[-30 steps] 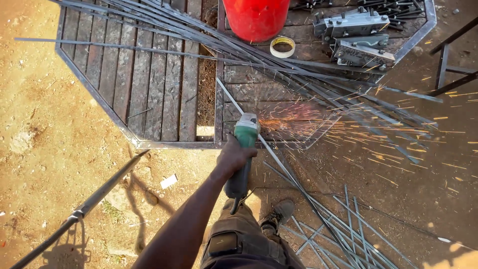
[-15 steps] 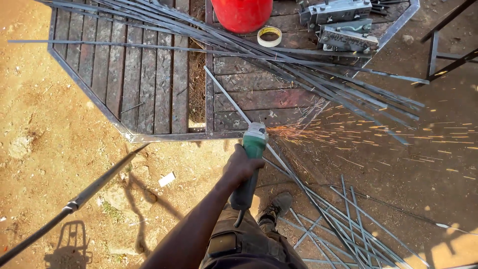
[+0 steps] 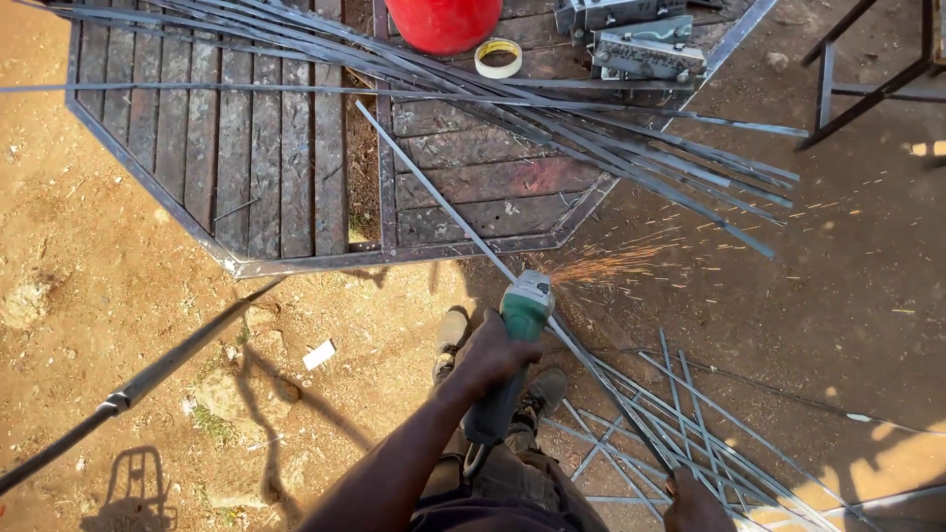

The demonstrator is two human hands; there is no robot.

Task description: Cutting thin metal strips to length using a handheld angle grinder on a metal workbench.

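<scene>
My left hand (image 3: 493, 353) grips the body of a green angle grinder (image 3: 517, 325). Its disc end touches a long thin steel rod (image 3: 443, 197) just past the edge of the platform, and orange sparks (image 3: 606, 264) fly off to the right. The rod slants from the platform down to the lower right, where my right hand (image 3: 695, 504) closes on its lower end at the frame's bottom edge. My shoes (image 3: 451, 330) stand on the dirt under the grinder.
A steel-framed plank platform (image 3: 296, 177) carries a bundle of long rods (image 3: 631, 138), a red bucket (image 3: 443, 20), a tape roll (image 3: 499, 57) and grey metal boxes (image 3: 645, 54). Cut rods (image 3: 690, 424) lie crossed on the ground at the right. A dark pole (image 3: 148, 369) slants at the left, and a metal frame (image 3: 847, 89) stands at the upper right.
The grinder has shifted down the slanted rod, from the platform's edge to just beyond it. Sparks keep flying right. My right hand has come into view at the bottom.
</scene>
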